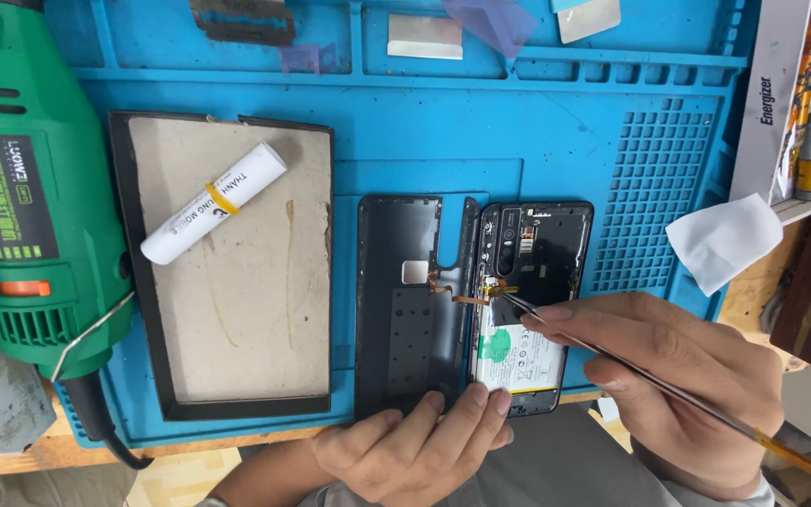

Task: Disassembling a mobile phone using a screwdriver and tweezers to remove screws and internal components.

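Here the right hand [678, 376] grips thin tweezers [612, 355], tip at the opened phone [529, 310], while the left hand [424, 446] presses fingers on its lower edge and the back cover [405, 310]

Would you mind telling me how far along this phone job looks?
Done: the back cover is off, lying beside the opened phone. In hand: the right hand works tweezers at the orange flex cable; the left hand steadies both. Left: the cable joins them.

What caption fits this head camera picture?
Right hand probes an opened phone with tweezers while left hand steadies it.
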